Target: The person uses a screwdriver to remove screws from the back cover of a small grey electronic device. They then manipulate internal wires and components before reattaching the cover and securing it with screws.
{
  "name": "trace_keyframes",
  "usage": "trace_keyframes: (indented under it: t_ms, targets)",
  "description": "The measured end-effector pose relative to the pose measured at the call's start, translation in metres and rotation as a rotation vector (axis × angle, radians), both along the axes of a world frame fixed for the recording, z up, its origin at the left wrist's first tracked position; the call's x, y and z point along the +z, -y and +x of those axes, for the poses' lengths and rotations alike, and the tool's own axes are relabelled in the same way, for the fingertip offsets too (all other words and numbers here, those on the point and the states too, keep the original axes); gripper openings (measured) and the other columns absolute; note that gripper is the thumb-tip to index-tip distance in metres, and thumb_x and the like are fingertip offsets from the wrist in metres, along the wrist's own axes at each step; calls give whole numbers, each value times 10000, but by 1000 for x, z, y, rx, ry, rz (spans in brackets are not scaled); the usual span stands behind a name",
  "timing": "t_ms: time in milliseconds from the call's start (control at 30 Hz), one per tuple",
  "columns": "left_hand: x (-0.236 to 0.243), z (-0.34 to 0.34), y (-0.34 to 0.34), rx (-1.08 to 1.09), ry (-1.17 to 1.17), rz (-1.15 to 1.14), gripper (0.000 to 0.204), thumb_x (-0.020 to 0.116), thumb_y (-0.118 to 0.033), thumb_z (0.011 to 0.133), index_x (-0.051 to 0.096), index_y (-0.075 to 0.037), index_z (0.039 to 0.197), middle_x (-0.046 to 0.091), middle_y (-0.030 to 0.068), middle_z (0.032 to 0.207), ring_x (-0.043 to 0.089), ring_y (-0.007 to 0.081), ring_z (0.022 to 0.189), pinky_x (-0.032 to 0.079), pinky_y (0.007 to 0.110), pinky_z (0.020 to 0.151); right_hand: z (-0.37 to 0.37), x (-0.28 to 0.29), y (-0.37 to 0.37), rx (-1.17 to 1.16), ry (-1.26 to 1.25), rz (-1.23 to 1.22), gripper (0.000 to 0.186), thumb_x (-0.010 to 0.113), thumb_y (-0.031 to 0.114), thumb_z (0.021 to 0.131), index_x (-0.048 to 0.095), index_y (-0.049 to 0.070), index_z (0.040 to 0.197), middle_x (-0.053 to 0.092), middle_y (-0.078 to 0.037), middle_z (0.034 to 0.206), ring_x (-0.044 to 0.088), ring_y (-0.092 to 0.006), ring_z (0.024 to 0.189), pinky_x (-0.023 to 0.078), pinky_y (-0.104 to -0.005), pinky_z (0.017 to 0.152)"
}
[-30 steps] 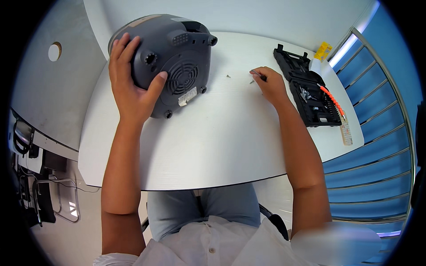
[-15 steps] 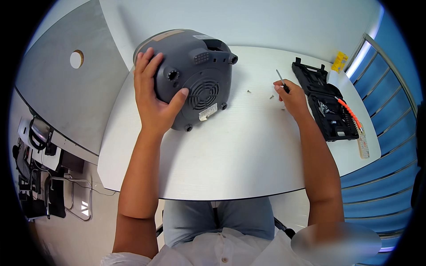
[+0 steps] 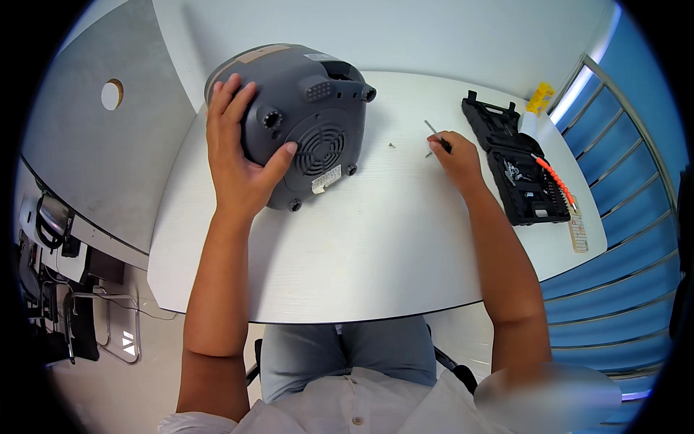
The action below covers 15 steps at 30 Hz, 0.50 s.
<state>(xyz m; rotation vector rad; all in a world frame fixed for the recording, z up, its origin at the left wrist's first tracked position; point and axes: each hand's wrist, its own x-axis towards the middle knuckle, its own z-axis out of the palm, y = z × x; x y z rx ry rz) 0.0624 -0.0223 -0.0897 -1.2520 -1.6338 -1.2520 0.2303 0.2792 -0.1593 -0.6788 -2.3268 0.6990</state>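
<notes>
Clearly, the right hand (image 3: pixel 455 155) had its fingers closed in a pinch around the dark handle of a screwdriver (image 3: pixel 434 130), whose thin metal shaft stuck out beyond the fingertips. Its long axis slanted away from the person and to the left, with the tip at the far end, so that it pointed rather more toward the wall (image 3: pixel 405 36) than squarely at the rounded grey appliance (image 3: pixel 295 108). That appliance lay to the left of the tip, well apart from it, tipped on its side on the left part of the white desk (image 3: pixel 347 267), its base and round vent grille (image 3: pixel 321 151) turned toward the person and somewhat to the right.

The left hand (image 3: pixel 237 172) was much the nearer one, touching the appliance: its fingers were spread along the left side and its thumb reached across the base toward the grille. Between the appliance and the right hand lay one small screw (image 3: pixel 392 145), with another (image 3: pixel 428 154) just beside the right hand. Farther out to the right, an open black tool case (image 3: pixel 531 189) held small bits, with an orange flexible shaft (image 3: pixel 555 181) lying across it.
</notes>
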Motion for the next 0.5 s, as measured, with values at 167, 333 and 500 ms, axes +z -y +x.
trace_keyframes:
  t_ms: [167, 333, 500]
  targets:
    - [0, 0, 1, 36, -20, -45, 706, 745, -237, 682, 479, -52, 1309, 384, 165, 1435, 297, 363, 1370, 242, 464, 1116, -31, -3, 16, 94, 127, 207, 152, 609, 235, 866, 673, 104, 912, 628, -94, 862, 599, -292, 835, 473, -393, 728]
    - [0, 0, 0, 17, 12, -21, 717, 757, -251, 629, 509, -126, 1290, 398, 123, 1426, 284, 386, 1371, 168, 552, 1116, -68, 13, 35, -61, 428, 51, 160, 644, 235, 842, 668, 87, 896, 661, -100, 868, 632, -291, 838, 501, -405, 728]
    - [-1, -1, 1, 7, 34, -5, 712, 758, -238, 624, 517, -132, 1286, 403, 117, 1422, 287, 384, 1369, 166, 566, 1111, -71, 7, 45, -93, 410, 108, 139, 671, 193, 815, 643, 71, 876, 658, -107, 866, 634, -298, 853, 508, -407, 735]
